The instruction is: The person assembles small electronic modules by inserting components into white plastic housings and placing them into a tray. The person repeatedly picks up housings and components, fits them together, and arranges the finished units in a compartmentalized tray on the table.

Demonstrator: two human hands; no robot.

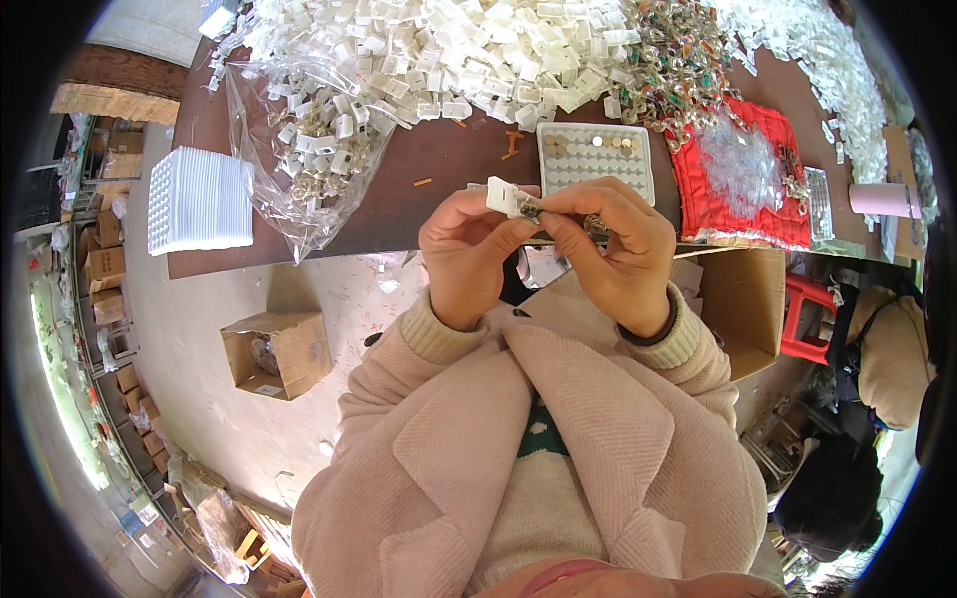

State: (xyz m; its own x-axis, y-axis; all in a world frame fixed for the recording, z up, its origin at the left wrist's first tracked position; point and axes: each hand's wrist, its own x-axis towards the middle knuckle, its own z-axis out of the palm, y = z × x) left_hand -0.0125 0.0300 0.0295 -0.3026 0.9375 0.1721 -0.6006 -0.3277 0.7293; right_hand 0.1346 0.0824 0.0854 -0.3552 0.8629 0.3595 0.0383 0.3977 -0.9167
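Note:
Between thumb and fingers, my left hand [457, 249] grips a small white plastic display card [503, 197] with a slot in it. My right hand [620, 249] pinches a small dark, gold-toned jewellery piece [531, 209] against the card's edge; its exact kind is partly hidden by the fingertips. The hands meet above the table's front edge. Just beyond them lies a white dimpled tray [598, 181] with several small round pieces, some gold-toned and one white, in its upper rows.
A large heap of white plastic cards [478, 50] covers the table's back. Jewellery [678, 70] is piled beside it. On the right, a red cloth [688, 174] bears thin transparent bits. A filled plastic bag [319, 149] and stacked white trays [204, 199] stand left. Cardboard boxes [289, 349] sit below.

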